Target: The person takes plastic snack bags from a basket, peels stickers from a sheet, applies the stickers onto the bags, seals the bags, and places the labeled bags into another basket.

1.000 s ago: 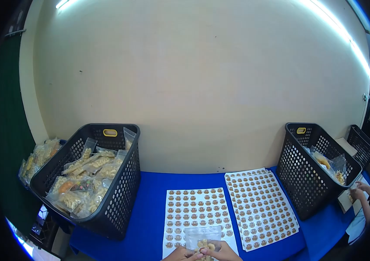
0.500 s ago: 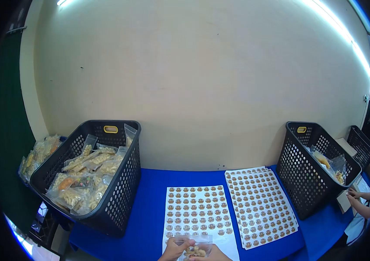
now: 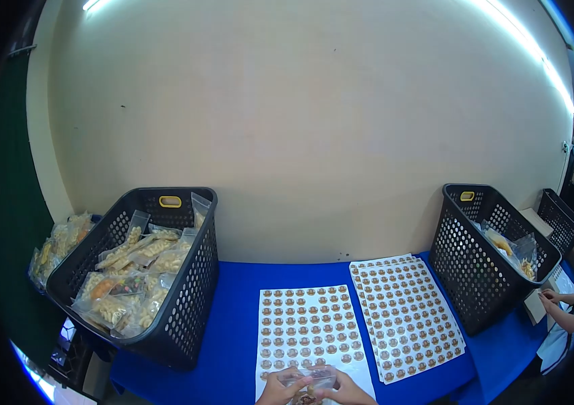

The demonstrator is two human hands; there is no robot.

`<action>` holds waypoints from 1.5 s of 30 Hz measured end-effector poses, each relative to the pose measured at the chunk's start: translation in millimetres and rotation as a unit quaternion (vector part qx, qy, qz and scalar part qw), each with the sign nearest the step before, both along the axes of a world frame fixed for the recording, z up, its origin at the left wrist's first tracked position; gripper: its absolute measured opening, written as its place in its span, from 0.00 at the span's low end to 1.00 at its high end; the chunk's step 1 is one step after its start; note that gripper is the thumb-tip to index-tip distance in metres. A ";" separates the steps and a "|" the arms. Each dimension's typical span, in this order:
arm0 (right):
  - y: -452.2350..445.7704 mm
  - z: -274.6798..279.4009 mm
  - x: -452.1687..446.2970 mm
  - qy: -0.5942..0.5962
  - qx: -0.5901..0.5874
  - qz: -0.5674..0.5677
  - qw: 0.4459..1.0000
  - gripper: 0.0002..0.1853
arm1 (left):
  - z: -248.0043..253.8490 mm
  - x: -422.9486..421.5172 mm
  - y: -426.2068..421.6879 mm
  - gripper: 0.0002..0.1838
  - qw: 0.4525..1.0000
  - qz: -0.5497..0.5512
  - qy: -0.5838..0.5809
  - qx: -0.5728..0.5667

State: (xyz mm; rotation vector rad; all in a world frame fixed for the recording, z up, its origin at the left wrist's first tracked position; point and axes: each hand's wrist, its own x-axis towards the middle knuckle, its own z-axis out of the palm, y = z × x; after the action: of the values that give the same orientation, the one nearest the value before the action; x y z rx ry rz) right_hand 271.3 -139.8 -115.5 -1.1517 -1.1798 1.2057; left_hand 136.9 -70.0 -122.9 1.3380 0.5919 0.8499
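At the bottom of the view, my left hand [image 3: 279, 389] and my right hand [image 3: 348, 391] grip the two sides of a small clear plastic bag [image 3: 308, 373] with pale snack pieces inside. My thumbs lie on the front of it, and a round brown label shows low on the bag. The lower part runs out of the frame. Beneath my hands lies a white sheet of round brown stickers [image 3: 307, 332], with several stickers gone from its lower rows. A stack of similar sticker sheets [image 3: 408, 317] rests to the right.
On the left stands a black basket [image 3: 196, 290] filled with bagged snacks, with more bags [image 3: 64, 241] beyond it. A second black basket [image 3: 462, 270] at the right holds a few bags. A blue cloth [image 3: 236, 324] covers the table. Another person's hands [image 3: 551, 300] appear at far right.
Both hands have shifted slightly right with the bag. My right hand has come up higher along the bag's side, and the bag's top now looks bent rather than flat.
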 end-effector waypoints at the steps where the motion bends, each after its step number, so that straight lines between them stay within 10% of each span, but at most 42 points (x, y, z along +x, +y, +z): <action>1: 0.9 -4.9 5.6 0.024 0.016 0.039 0.999 0.22 | 0.1 0.3 -1.9 0.10 1.000 0.000 0.005 0.002; 8: 0.9 -5.8 6.2 -0.142 0.195 -0.024 0.970 0.12 | 6.3 -3.1 -5.7 0.08 0.999 -0.031 0.020 0.000; 18: -18.5 -0.2 3.7 -0.273 0.144 -0.184 0.933 0.06 | -7.1 -6.2 -8.7 0.14 0.993 -0.102 0.059 0.029; 34: -55.5 -2.6 -26.0 -0.260 0.116 -0.303 0.910 0.07 | -30.3 -13.6 -5.6 0.12 0.994 -0.062 0.007 0.088; 40: -87.9 -13.6 -20.2 -0.014 0.154 -0.562 0.813 0.04 | -30.6 -27.9 9.3 0.17 0.964 -0.224 -0.042 0.134; 45: -90.7 18.7 -69.3 -0.049 0.135 -0.635 0.759 0.05 | -22.1 -25.0 -13.4 0.28 0.916 -0.357 -0.064 0.169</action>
State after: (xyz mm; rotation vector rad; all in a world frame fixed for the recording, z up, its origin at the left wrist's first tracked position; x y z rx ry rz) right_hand 202.0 -230.5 -96.8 -1.3775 -0.3529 -0.0848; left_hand 111.9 -83.4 -144.9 1.6397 -0.1749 0.4296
